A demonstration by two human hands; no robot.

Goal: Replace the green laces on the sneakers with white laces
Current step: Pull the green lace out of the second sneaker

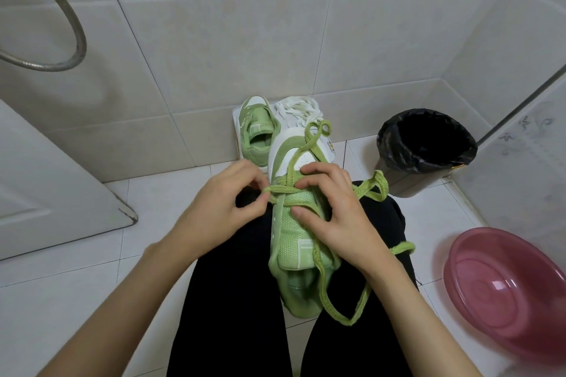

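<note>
A green and white sneaker (298,242) lies between my knees, toe pointing away from me. Its green lace (330,309) is mostly loose and trails over the toe, to the right and down past the heel opening. My left hand (223,202) pinches the lace at the shoe's left edge, near the lowest eyelets. My right hand (333,211) grips the sneaker's right side, with fingertips on the lace crossing and the mesh tongue. The second green sneaker (257,135) stands on a white board (235,122) by the wall. A pile of white laces (298,112) lies beside it.
A black-lined waste bin (425,147) stands at the right of the shoes. A pink plastic basin (505,291) sits on the floor tiles at the lower right. A metal shower hose (66,18) hangs at the upper left, above a white door panel (46,180).
</note>
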